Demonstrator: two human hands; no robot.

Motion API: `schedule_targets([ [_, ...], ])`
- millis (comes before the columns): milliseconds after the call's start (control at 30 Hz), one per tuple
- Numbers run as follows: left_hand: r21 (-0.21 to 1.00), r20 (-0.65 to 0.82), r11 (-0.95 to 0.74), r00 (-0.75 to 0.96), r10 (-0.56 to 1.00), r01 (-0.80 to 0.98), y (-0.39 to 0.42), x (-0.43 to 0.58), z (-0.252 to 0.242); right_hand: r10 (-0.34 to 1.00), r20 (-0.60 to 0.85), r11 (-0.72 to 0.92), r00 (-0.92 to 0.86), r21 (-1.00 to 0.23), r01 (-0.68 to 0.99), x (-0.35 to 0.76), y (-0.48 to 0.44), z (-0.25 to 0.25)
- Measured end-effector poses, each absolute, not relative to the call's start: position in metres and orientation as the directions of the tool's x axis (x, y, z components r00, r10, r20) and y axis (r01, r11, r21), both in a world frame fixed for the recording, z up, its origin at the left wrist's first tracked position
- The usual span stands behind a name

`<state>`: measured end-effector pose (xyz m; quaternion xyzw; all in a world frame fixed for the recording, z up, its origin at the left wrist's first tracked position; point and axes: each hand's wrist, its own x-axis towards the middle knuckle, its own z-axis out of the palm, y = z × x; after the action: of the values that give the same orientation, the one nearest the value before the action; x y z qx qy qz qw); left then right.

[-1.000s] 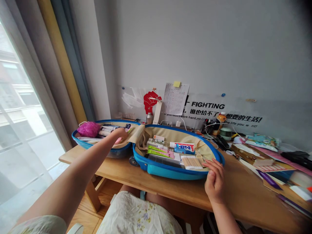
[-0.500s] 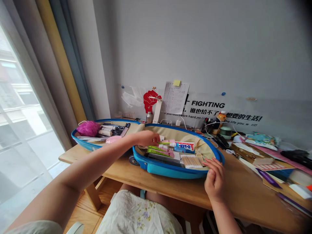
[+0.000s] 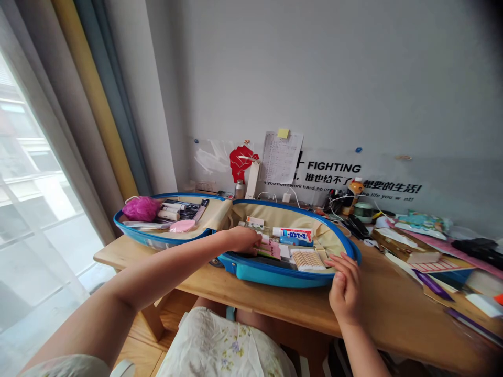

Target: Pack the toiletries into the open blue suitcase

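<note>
A blue hard-shell suitcase (image 3: pixel 275 280) lies spread open on the desk. Over its right half, my left hand (image 3: pixel 244 240) reaches in with curled fingers closed on a pink-and-green packet (image 3: pixel 271 248); the fingertips are partly hidden. Close by lie a toothpaste tube (image 3: pixel 295 234), a blue item (image 3: pixel 296 242) under it and a pack of cotton swabs (image 3: pixel 308 259). My right hand (image 3: pixel 346 285) rests at the right end of the rim, fingers loosely stretched over the edge beside the swabs, holding nothing.
The left half holds a purple bath puff (image 3: pixel 140 208), a pink oval item (image 3: pixel 183 226) and several tubes and pens. Bottles, a green-lidded jar (image 3: pixel 363 211), papers and a purple item (image 3: pixel 432 284) clutter the right of the wooden desk (image 3: pixel 393 309). Curtains hang left.
My left hand has moved down and slightly towards me, bringing the packet lower in the right half. The pink oval item is now uncovered by my arm. My right hand stays put.
</note>
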<state>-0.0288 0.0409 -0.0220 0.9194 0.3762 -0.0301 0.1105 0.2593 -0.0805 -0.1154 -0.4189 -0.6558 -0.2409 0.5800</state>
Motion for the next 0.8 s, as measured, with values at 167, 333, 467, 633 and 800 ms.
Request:
schedule_targets([
  [167,0.144,-0.153,-0.7,0.714,0.683,0.7,0.032,-0.028,-0.016,0.261,0.965,0.549,0.029,-0.173,0.818,0.259,-0.08,-0.115],
  [333,0.189,-0.059,-0.677,0.697,0.715,0.711,0.017,-0.037,0.001,0.275,0.96,0.533,0.047,-0.193,0.824,0.261,-0.079,-0.117],
  [467,0.218,0.089,-0.535,0.529,0.844,0.816,0.025,-0.067,0.021,0.269,0.963,0.537,0.028,-0.175,0.826,0.261,-0.08,-0.117],
  [633,0.151,0.176,-0.321,0.294,0.94,0.935,0.063,-0.139,0.036,0.264,0.964,0.538,0.039,-0.181,0.823,0.26,-0.08,-0.116],
  [800,0.043,-0.042,-0.186,0.188,0.981,0.982,0.076,-0.213,0.021,0.27,0.962,0.54,0.04,-0.186,0.821,0.259,-0.08,-0.115],
])
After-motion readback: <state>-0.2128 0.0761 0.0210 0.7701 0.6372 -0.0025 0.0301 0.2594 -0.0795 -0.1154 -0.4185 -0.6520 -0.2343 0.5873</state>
